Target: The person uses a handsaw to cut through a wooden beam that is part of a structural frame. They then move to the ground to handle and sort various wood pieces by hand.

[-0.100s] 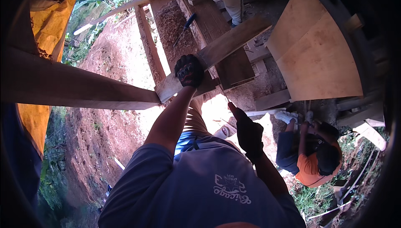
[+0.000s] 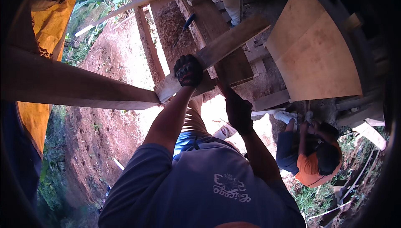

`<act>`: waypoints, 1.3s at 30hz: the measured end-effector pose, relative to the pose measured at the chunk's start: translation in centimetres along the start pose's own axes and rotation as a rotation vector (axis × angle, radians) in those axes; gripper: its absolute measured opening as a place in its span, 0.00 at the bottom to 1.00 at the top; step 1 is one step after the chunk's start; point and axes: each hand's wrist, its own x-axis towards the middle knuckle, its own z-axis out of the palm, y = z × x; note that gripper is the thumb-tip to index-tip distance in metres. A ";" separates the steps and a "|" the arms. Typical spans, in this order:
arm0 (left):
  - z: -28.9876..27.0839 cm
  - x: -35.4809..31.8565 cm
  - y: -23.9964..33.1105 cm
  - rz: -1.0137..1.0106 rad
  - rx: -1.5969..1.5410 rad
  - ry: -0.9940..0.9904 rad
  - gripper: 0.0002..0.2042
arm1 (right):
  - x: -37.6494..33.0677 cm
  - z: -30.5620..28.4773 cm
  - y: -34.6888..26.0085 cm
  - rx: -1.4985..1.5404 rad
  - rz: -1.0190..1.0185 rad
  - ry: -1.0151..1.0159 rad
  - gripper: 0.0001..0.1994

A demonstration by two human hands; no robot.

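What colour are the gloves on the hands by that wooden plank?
Black, seen best in the head view: the left hand grips the plank; the right hand hangs just below.

Outdoor timber building site: rough wooden beams (image 2: 75,86), planks (image 2: 234,40) and plywood sheets (image 2: 313,57) over bare red earth (image 2: 104,127), greenery around.

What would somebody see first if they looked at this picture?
First, the left hand in a black glove, gripping a pale wooden plank that slants across the middle. Just right of it the gloved right hand reaches up toward the plank's underside, though whether it touches is hard to tell. Below on the right a person in an orange shirt crouches on the ground, and a big plywood sheet fills the upper right.
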 end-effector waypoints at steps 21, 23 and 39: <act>0.9 -2.3 2.1 -0.028 -0.073 -0.016 0.11 | 1.4 -2.4 -0.5 0.203 0.092 -0.141 0.22; 1.4 -2.4 2.2 -0.018 -0.091 0.016 0.10 | -1.4 -4.8 -1.3 0.213 0.225 -0.212 0.21; 1.0 -2.6 1.7 -0.029 -0.090 -0.005 0.11 | 2.0 -3.2 -0.9 0.462 0.061 -0.004 0.21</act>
